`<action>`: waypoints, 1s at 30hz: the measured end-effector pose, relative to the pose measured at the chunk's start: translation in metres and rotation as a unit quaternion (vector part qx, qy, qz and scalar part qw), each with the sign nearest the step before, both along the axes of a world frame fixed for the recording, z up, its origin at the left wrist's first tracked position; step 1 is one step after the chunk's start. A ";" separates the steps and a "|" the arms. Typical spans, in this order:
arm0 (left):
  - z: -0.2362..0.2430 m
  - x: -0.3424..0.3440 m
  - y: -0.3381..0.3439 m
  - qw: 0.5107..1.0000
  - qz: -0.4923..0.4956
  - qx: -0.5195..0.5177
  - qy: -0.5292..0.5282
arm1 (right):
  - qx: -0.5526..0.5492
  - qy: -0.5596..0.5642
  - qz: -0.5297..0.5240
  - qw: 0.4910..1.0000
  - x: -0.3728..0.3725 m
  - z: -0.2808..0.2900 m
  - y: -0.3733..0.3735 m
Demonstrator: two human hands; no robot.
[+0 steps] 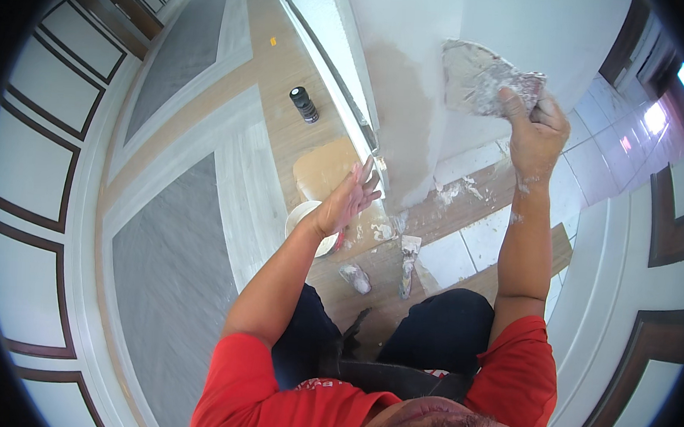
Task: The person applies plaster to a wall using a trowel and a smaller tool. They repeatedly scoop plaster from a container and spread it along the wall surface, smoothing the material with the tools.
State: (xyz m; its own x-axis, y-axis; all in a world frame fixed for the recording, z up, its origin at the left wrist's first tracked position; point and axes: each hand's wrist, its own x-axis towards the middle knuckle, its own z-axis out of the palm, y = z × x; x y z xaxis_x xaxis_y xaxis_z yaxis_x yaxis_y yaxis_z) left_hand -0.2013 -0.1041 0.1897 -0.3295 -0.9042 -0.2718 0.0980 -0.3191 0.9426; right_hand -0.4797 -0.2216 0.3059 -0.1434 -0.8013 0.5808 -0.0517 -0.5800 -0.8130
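By the wall [414, 24], fingers of the right hand [537, 131] clamp a scraper [471, 75], likely steadying it; near the wall's edge hangs the empty left hand [346, 202], fingers apart.

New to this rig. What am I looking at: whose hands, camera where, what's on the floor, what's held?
No machine here: these are a person's own bare hands. The single picture comes from a wide fisheye camera worn on the head, looking down, so edges bend. The right hand holds a white-smeared flat blade by the wall; contact isn't clear. The left hand is open, partly hiding a white bucket. On the floor: a smeared scraper, another smeared piece, a black bottle.
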 end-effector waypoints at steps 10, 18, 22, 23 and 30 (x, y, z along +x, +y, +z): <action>-0.005 0.004 -0.001 1.000 0.001 0.005 0.009 | 0.077 0.029 0.133 0.988 0.032 -0.020 0.013; -0.005 0.002 0.000 1.000 0.006 0.005 0.003 | 0.124 -0.025 0.169 0.977 0.049 -0.051 0.019; -0.004 0.002 -0.001 1.000 0.004 0.007 0.001 | 0.077 -0.034 0.140 0.987 0.052 -0.057 0.013; -0.004 0.001 -0.001 1.000 0.004 0.008 0.000 | 0.054 -0.044 0.118 0.991 0.052 -0.057 0.010; -0.004 0.005 0.001 1.000 0.004 0.004 0.010 | 0.102 0.014 0.029 0.994 0.006 -0.025 0.010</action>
